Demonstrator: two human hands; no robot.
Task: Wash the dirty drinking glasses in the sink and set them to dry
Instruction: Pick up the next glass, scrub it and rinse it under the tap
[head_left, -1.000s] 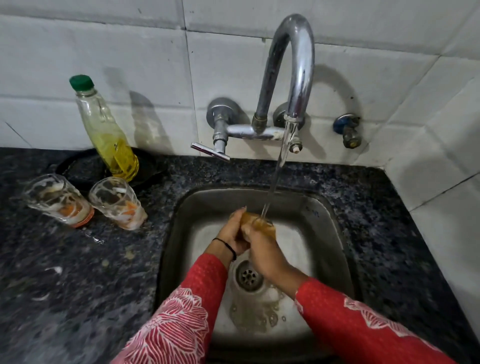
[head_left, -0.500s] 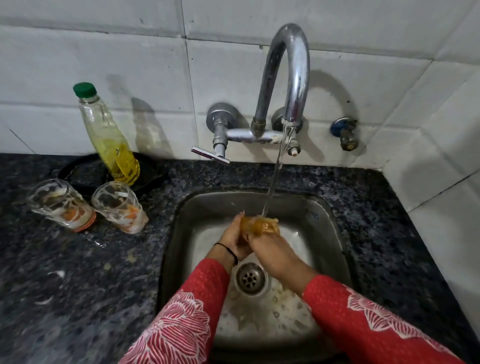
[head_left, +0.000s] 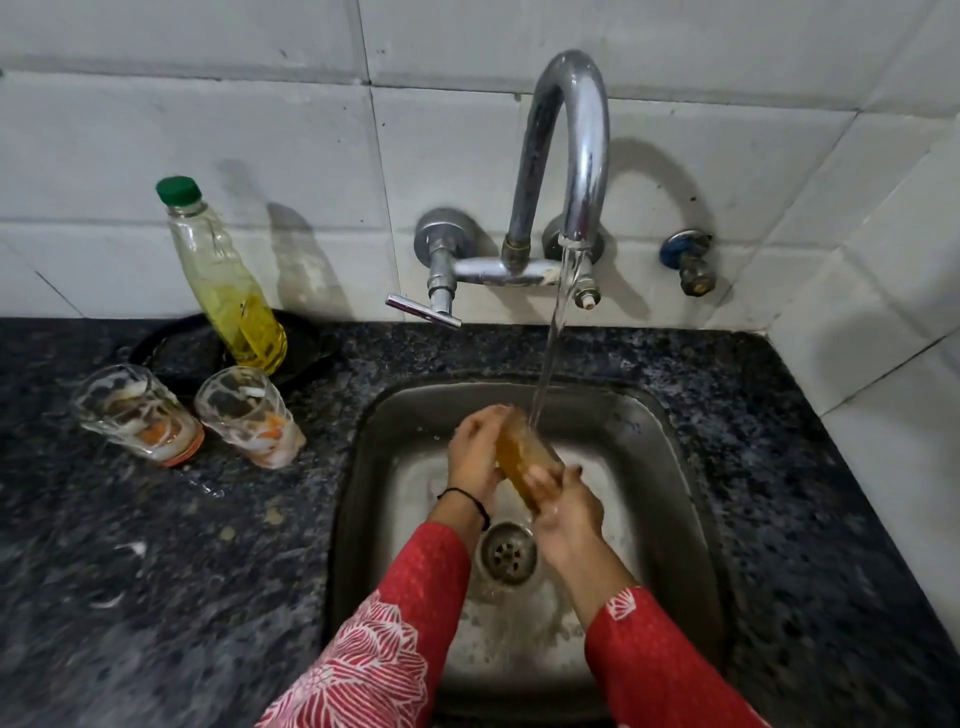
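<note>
Held glass (head_left: 524, 457): over the sink (head_left: 691, 467), above and behind the drain (head_left: 506, 553), tilted with its upper end toward the tap (head_left: 566, 156). Looks amber inside; whether that is residue or tinted water, cannot tell.

Left hand (head_left: 475, 457): fingers curled round the upper end of the held glass, thumb side against its wall. Black band on that wrist.

Right hand (head_left: 563, 512): fingers wrapped round the lower end, gripping it from beneath.

Water (head_left: 550, 353) falls from the spout in a thin stream and meets the held glass at its upper end, just beside the left fingers. Foamy water lies on the sink floor near the drain.

Counter (head_left: 156, 571), dark speckled stone, left of sink:
- glass A (head_left: 137, 415), upright, smeared white and orange inside.
- glass B (head_left: 249, 415), just beside A on the sink side, same smears. The two stand close, apart from the sink edge.
- bottle (head_left: 228, 291), green cap, yellow liquid in its lower part, behind the two glasses, standing on a black dish (head_left: 171, 348) against the tiled wall.
</note>
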